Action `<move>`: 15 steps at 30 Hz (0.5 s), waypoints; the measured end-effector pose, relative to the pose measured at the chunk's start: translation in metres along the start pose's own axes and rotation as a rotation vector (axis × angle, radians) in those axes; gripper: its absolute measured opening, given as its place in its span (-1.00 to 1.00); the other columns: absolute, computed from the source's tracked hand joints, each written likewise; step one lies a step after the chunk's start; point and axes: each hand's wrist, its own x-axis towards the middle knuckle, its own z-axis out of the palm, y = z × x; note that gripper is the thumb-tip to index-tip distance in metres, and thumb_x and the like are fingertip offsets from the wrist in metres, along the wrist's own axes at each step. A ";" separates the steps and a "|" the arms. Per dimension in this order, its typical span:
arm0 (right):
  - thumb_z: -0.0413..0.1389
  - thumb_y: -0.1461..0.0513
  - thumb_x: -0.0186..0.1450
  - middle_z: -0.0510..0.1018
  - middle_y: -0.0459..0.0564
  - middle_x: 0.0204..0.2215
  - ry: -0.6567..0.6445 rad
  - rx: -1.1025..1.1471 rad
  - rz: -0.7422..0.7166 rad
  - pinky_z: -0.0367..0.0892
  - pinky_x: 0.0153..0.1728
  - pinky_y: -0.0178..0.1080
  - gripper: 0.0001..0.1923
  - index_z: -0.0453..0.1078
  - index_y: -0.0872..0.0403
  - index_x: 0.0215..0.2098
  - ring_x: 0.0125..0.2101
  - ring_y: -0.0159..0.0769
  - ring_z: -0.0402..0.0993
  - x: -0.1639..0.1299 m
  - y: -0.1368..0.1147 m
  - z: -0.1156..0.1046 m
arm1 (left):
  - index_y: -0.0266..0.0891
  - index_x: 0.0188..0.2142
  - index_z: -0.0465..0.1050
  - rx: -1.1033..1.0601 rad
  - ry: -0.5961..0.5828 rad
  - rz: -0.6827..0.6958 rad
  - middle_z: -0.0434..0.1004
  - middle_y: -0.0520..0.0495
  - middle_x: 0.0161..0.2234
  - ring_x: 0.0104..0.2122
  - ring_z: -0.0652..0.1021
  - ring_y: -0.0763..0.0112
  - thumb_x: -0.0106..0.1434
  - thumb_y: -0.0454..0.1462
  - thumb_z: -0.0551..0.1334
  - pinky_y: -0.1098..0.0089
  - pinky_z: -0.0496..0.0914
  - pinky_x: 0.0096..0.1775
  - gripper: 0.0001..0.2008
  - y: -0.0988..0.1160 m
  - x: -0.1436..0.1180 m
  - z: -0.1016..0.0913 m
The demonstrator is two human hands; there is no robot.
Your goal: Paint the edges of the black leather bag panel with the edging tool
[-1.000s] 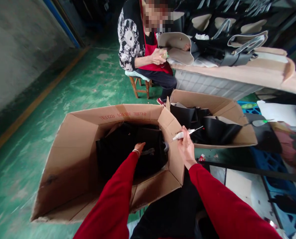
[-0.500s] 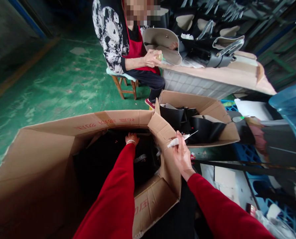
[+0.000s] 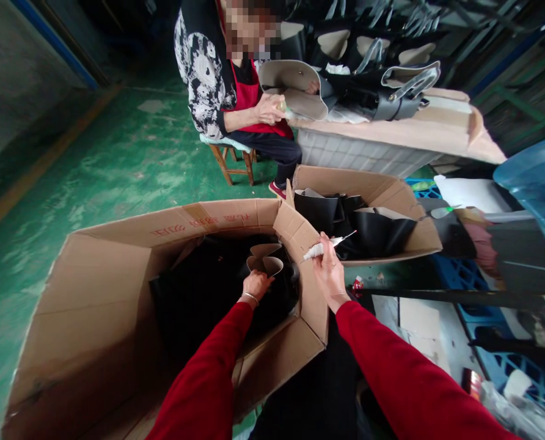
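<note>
My left hand (image 3: 256,285) reaches into the large cardboard box (image 3: 93,263). Its fingers are closed on a black bag (image 3: 265,264), whose pale beige lining shows at the gaping top. Other black pieces (image 3: 199,293) lie dark and bunched around it inside the box. Above the box's right flap, my right hand (image 3: 330,275) pinches a slim white-wrapped stick (image 3: 321,248) between thumb and fingers. The stick's thin tip points up and to the right; its exact kind is unclear.
A second carton (image 3: 368,183) with black bags stands beyond my right hand. Behind it, a co-worker on a wooden stool (image 3: 229,153) handles a black bag (image 3: 295,91) at a covered table (image 3: 456,131). Blue crates (image 3: 465,287) and a blue water bottle (image 3: 538,183) are at right.
My left hand has come up and to the right inside the box, and a bag's beige opening now shows by it. My right hand still holds the white-wrapped stick, nearly in place.
</note>
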 end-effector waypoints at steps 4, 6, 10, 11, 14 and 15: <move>-0.02 0.37 0.31 0.33 0.11 0.30 0.004 -0.004 -0.002 0.39 0.21 -0.06 -0.41 0.24 0.05 0.30 0.25 -0.12 0.35 0.000 0.001 0.001 | -0.21 -0.36 0.62 0.000 0.129 -0.078 0.66 -0.23 -0.24 -0.11 0.61 0.12 0.43 0.05 0.12 0.31 0.42 -0.13 -0.52 -0.011 -0.004 -0.034; -0.01 0.38 0.30 0.34 0.11 0.30 0.012 -0.013 -0.007 0.38 0.22 -0.06 -0.40 0.24 0.06 0.31 0.24 -0.11 0.36 0.001 0.000 0.001 | -0.23 -0.40 0.60 0.002 0.226 -0.113 0.66 -0.22 -0.29 -0.21 0.63 0.15 0.43 0.05 0.12 0.34 0.39 -0.21 -0.50 -0.015 -0.011 -0.058; -0.03 0.39 0.29 0.36 0.12 0.28 0.028 -0.026 -0.020 0.40 0.20 -0.05 -0.42 0.26 0.07 0.28 0.22 -0.08 0.39 0.001 -0.002 0.002 | -0.25 -0.49 0.51 0.017 0.461 -0.185 0.60 -0.17 -0.39 -0.35 0.59 0.28 0.47 -0.01 0.06 0.39 0.30 -0.32 -0.47 -0.022 -0.052 -0.112; -0.03 0.39 0.30 0.37 0.13 0.27 0.028 -0.024 -0.021 0.41 0.19 -0.05 -0.42 0.26 0.07 0.28 0.20 -0.07 0.41 0.001 -0.002 0.003 | -0.25 -0.53 0.47 0.016 0.526 -0.197 0.57 -0.14 -0.43 -0.40 0.56 0.33 0.48 -0.03 0.05 0.40 0.28 -0.34 -0.47 -0.024 -0.069 -0.126; -0.05 0.37 0.33 0.38 0.16 0.26 0.039 -0.005 -0.026 0.44 0.14 -0.04 -0.44 0.25 0.09 0.29 0.18 -0.05 0.43 -0.001 0.001 0.007 | -0.23 -0.63 0.32 -0.145 0.856 -0.135 0.38 -0.01 -0.59 -0.54 0.42 0.45 0.47 -0.07 0.06 0.42 0.24 -0.41 -0.46 -0.029 -0.135 -0.170; -0.06 0.36 0.33 0.38 0.17 0.26 0.052 0.000 -0.027 0.45 0.12 -0.03 -0.44 0.25 0.09 0.29 0.17 -0.04 0.43 -0.002 0.002 0.009 | -0.22 -0.63 0.31 -0.277 1.016 -0.065 0.33 0.03 -0.62 -0.58 0.37 0.47 0.45 -0.06 0.09 0.43 0.22 -0.44 -0.47 -0.029 -0.159 -0.185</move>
